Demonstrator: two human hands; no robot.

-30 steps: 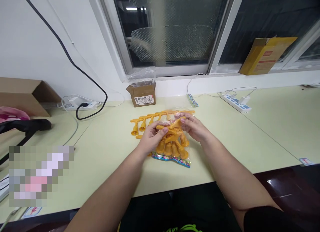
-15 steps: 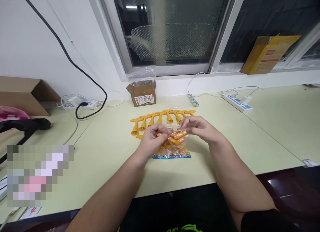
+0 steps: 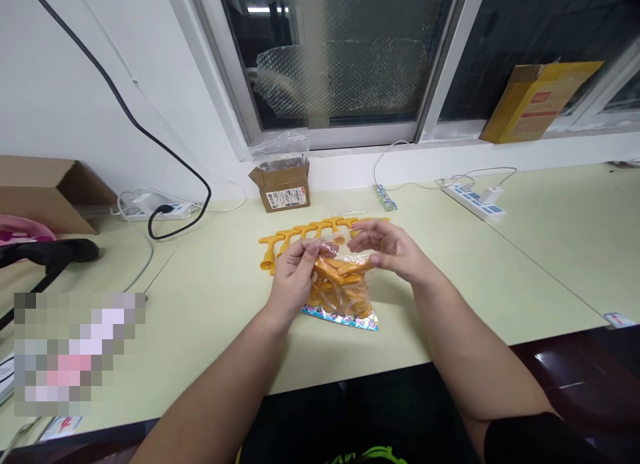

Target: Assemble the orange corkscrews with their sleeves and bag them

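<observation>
A clear plastic bag [image 3: 350,292] with a blue patterned strip along its near end holds several orange-yellow plastic pieces. My left hand [image 3: 296,272] is closed on the bag's upper left edge, thumb against fingers. At the bag's upper right, my right hand [image 3: 395,251] is open, its curved fingers apart from the thumb. The right thumb tip lies against or close to the plastic; I cannot tell which. Just beyond the bag stands a row of yellow T-shaped plastic parts [image 3: 269,251], partly hidden behind my hands.
A small open cardboard box [image 3: 285,189] stands by the window. Behind the row lies a small patterned strip [image 3: 385,197]. Power strips sit at right [image 3: 473,201] and left [image 3: 175,212], with cables. A black stand arm [image 3: 75,249] and a larger carton [image 3: 45,191] are at far left.
The right fingers have spread apart from their pinch at the bag's top. The bag has tilted, its patterned strip now slanting down to the right. My left hand keeps its hold.
</observation>
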